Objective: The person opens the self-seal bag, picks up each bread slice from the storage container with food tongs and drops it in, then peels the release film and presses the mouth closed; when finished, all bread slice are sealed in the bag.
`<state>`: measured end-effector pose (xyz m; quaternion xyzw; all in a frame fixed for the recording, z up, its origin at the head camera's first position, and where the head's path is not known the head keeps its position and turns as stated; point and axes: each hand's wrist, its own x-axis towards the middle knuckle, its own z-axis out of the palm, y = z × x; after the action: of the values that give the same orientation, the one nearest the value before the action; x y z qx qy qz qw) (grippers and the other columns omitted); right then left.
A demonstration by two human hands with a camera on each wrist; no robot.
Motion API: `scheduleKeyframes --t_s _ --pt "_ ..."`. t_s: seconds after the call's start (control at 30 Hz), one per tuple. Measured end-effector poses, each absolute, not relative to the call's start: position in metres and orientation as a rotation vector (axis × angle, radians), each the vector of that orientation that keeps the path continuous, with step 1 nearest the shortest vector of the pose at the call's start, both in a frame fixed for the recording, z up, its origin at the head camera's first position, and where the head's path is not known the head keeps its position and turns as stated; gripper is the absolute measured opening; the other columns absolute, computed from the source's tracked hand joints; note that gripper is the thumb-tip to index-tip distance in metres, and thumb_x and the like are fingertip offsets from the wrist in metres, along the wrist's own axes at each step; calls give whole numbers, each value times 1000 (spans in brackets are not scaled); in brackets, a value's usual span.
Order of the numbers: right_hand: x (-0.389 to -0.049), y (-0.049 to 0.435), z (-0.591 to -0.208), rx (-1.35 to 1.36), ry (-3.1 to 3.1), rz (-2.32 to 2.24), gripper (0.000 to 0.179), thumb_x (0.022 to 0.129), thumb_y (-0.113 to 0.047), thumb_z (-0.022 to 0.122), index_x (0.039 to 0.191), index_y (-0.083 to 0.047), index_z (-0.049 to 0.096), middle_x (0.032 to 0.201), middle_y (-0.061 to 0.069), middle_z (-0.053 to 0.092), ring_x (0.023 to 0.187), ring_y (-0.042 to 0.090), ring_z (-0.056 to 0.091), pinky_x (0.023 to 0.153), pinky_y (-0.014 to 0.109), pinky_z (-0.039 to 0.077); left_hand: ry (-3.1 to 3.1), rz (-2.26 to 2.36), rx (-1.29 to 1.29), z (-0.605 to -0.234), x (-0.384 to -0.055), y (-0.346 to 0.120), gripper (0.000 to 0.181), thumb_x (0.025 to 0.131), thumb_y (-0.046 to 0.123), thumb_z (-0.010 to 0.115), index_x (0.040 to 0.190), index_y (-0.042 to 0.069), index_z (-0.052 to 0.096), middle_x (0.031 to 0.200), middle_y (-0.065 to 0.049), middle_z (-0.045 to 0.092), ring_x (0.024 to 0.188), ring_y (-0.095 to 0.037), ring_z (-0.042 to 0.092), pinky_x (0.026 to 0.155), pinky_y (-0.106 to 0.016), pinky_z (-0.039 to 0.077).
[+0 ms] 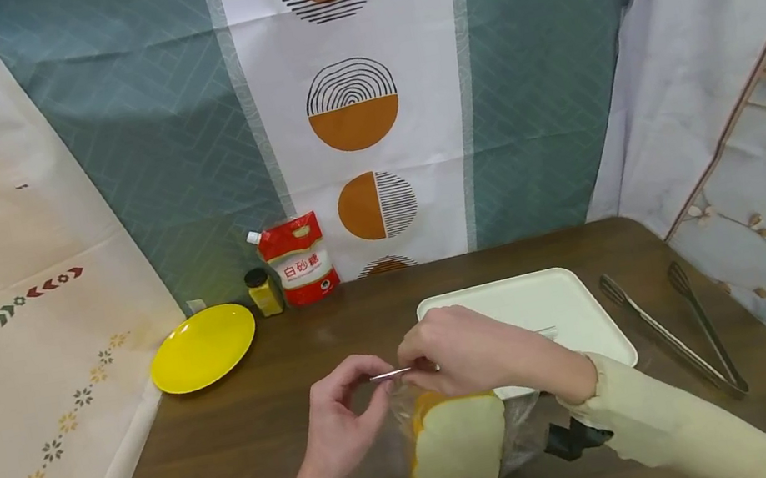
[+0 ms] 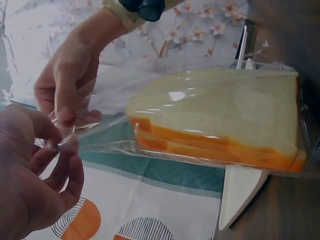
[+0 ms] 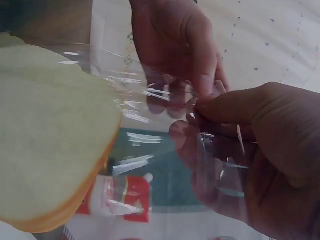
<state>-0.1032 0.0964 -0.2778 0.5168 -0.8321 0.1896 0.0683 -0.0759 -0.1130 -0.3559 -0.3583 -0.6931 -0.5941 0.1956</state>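
Slices of white bread [image 1: 458, 442] with an orange-brown crust stand inside a clear plastic bag [image 3: 135, 137] over the near middle of the table. My left hand [image 1: 340, 415] pinches the bag's gathered mouth between thumb and fingertips. Right beside it, my right hand [image 1: 462, 348] pinches the same end, its thumb and index finger pressed on the plastic in the right wrist view. Between the hands the head view shows a thin, shiny edge at the bag's mouth. From the hands to the bread the film runs wrinkled and stretched.
Behind the right hand lies a white tray [image 1: 544, 292], with open metal tongs [image 1: 673, 338] to its right. A yellow plate [image 1: 204, 349], a small yellow jar [image 1: 265, 297] with a black lid and a red sugar pouch [image 1: 297, 262] stand at the back left. Curtains surround the table.
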Motion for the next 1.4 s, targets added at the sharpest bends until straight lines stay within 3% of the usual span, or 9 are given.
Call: scheduleKeyframes --t_s 0.27,0.43,0.7,1.0,1.4 --pt "-101 97 -274 1479 -2567 586 13 87 -19 81 76 -13 75 63 -14 60 54 -1 47 54 15 44 -2004 -1617 -909 -353 -74 -108 16 80 -6 80 90 5 76 81 -4 73 69 -18 68 63 -25 56" --pt "-100 107 -273 1417 -2601 549 16 85 -18 82 72 -17 73 61 -17 56 54 -1 46 53 17 42 -1997 -1553 -890 -350 -72 -108 17 77 -9 80 84 6 76 80 -2 75 66 -17 69 58 -26 55" --pt "-99 125 -274 1385 -2640 549 18 85 -17 82 71 -18 70 61 -20 52 55 -1 45 55 19 43 -1977 -1584 -914 -348 -72 -111 17 79 -11 77 86 4 75 80 -3 74 66 -20 69 60 -26 55" --pt "-99 145 -278 1377 -2640 617 19 84 -12 82 73 -17 68 65 -19 55 56 -2 46 57 20 47 -2002 -1633 -883 -350 -73 -118 3 85 0 75 86 1 73 78 -5 74 70 -20 72 65 -26 57" --pt "-99 159 -286 1373 -2624 695 19 86 -8 79 74 -17 67 67 -19 57 57 -4 46 58 20 48 -1956 -1608 -886 -356 -69 -124 16 81 -14 73 85 1 71 76 -9 73 68 -21 71 66 -24 57"
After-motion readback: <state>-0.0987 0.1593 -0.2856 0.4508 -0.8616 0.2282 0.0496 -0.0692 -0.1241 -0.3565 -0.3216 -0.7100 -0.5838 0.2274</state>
